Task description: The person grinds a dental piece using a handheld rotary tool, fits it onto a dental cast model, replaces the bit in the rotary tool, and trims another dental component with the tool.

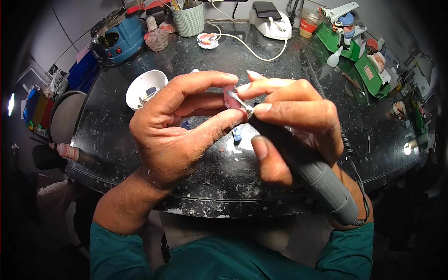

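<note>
My left hand [163,126] pinches a small pink, partly translucent denture piece [228,98] between its thumb and fingertips. Fingers hide much of that piece. A dark grey rotary handpiece [305,163] lies in my right hand [303,109], gripped like a pen and slanting up to the left. Its thin metal tip [238,99] meets or nearly meets the pink piece; contact is hard to tell. Fine pale dust covers my left thumb and palm. Beneath my hands, a small blue block [237,134] rests on the black speckled table [224,196].
Left of my hands stands a white bowl [133,95] with small pieces inside. Along the back are a blue machine [119,44], a woven pot [189,22], a dental model [207,41] and a white device [275,29] with a cable. Green trays [368,77] stand right; the handpiece's cord [361,186] hangs near my right forearm.
</note>
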`<move>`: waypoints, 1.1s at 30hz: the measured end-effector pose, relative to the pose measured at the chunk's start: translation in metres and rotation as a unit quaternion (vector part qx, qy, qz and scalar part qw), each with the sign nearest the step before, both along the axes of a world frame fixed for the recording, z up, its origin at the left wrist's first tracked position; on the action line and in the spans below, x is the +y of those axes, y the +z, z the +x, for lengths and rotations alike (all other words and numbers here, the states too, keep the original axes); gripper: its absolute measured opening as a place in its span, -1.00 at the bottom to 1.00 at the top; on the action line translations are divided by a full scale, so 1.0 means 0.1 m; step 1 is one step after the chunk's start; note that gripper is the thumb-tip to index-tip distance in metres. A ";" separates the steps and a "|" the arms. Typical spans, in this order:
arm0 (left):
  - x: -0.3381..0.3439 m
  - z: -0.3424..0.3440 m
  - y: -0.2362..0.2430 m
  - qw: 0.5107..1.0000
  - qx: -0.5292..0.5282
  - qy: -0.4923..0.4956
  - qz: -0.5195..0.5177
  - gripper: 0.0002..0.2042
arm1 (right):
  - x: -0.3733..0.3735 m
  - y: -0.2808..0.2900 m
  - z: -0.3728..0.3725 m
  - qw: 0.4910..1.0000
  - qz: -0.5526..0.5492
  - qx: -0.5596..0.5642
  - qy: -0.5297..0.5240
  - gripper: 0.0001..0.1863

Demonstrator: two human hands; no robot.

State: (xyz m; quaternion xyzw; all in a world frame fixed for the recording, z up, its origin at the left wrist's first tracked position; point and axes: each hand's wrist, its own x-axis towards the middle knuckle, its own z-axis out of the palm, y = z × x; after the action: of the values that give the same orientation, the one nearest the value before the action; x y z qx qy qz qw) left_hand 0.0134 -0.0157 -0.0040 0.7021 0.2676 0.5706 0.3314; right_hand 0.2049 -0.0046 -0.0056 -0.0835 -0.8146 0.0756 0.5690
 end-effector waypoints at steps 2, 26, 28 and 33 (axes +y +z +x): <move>0.00 -0.02 -0.02 1.000 -0.009 -0.015 0.007 -0.60 | 0.00 0.01 0.01 1.000 0.002 -0.004 0.006 -0.63; 0.00 -0.03 -0.03 0.999 -0.032 -0.029 -0.013 -0.62 | 0.00 0.03 0.03 0.999 -0.028 -0.021 0.025 -0.62; 0.00 -0.01 -0.02 0.999 -0.029 -0.027 -0.014 -0.63 | -0.02 0.04 0.04 0.999 -0.030 -0.022 0.025 -0.62; 0.01 -0.02 -0.04 0.999 -0.030 -0.026 0.002 -0.64 | 0.00 0.01 0.03 0.999 -0.029 -0.011 0.021 -0.64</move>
State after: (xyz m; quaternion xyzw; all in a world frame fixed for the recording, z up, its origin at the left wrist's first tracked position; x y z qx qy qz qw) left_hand 0.0113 -0.0146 -0.0079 0.6923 0.2382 0.5827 0.3527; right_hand 0.2079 -0.0050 -0.0043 -0.0835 -0.8197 0.1103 0.5558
